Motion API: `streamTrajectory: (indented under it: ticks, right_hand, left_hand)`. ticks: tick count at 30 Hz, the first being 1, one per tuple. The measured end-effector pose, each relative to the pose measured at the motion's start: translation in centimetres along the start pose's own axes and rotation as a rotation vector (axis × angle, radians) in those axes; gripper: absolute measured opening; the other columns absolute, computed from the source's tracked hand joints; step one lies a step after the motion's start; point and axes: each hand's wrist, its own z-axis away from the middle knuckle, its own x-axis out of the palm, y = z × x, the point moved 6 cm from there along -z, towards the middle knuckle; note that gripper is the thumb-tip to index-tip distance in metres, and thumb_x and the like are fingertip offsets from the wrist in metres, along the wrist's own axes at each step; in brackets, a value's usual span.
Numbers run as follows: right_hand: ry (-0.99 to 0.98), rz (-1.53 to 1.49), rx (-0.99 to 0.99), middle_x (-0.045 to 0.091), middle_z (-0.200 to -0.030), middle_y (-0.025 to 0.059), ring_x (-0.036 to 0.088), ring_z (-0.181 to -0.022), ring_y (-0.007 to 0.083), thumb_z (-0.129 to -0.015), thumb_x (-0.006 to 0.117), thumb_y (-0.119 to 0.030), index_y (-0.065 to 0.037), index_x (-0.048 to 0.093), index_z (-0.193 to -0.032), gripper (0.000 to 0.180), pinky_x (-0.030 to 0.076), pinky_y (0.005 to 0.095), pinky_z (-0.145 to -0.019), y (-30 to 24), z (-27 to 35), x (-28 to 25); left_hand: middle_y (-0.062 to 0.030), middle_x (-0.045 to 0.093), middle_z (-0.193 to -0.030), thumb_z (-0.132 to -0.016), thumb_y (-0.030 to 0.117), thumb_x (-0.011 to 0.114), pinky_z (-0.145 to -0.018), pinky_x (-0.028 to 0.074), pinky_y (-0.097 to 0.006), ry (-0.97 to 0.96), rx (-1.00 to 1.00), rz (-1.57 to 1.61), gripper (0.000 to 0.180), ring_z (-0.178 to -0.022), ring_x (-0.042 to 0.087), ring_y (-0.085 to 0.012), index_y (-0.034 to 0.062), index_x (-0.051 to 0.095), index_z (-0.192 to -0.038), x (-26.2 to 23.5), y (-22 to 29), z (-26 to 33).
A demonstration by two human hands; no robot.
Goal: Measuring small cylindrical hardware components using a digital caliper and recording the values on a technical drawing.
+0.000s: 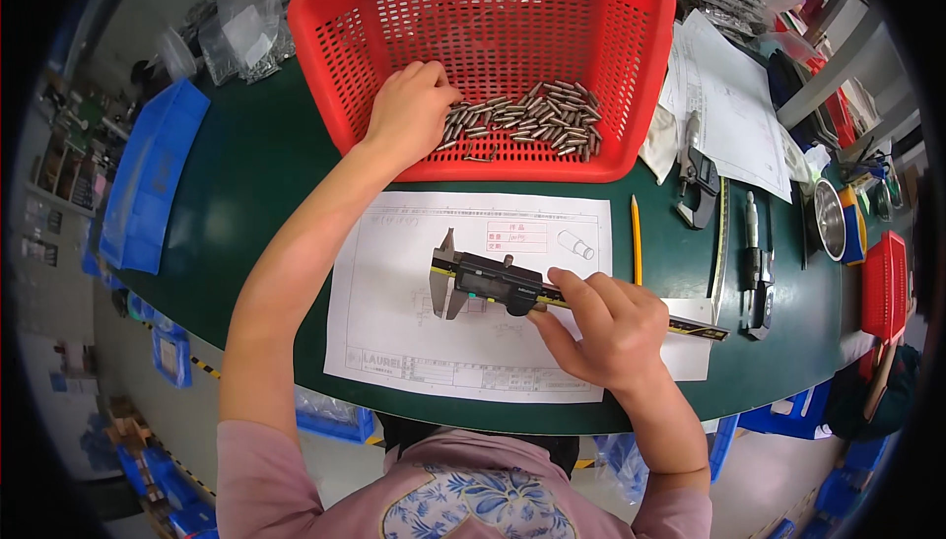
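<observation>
Picking a piece to measure: left hand [409,110] fingers curl together onto the metal pins [522,120] in the red basket [335,7]; right hand [601,327] clamps the caliper [483,283] on the drawing sheet [394,293]; next likely needs one pin between its jaws

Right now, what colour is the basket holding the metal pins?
Red, a perforated plastic basket; the head view shows it clearly.

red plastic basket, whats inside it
Inside the red perforated plastic basket lies a pile of small metal cylindrical pins. The left hand reaches in, covering any pins beneath it.
</observation>
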Motion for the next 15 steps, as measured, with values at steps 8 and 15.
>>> streamTrajectory:
  ticks: [8,15]
  right_hand:
    - [-0.014,-0.011,0.032,0.051,-0.056,0.0017,0.047,-0.042,0.0167,-0.057,0.075,-0.018,-0.006,0.063,-0.083,0.031,0.034,0.0274,-0.038,0.1,0.1,0.1]
    - [-0.027,0.043,0.08,0.046,-0.056,0.0012,0.044,-0.04,0.0162,-0.06,0.075,-0.03,-0.009,0.06,-0.079,0.032,0.032,0.028,-0.036,1.3,0.3,0.4]
  left_hand:
    - [-0.0064,0.055,-0.082,-0.076,0.0,0.056,-0.071,0.046,-0.032,-0.09,-0.204,0.201,0.012,-0.085,0.055,-0.019,0.0014,0.058,-0.087,-1.1,-0.2,1.0]
    - [-0.005,0.055,-0.096,-0.081,-0.003,0.056,-0.077,0.046,-0.026,-0.063,-0.472,1.06,0.016,-0.088,0.056,-0.0132,0.0001,0.056,-0.097,-3.9,4.0,9.8]
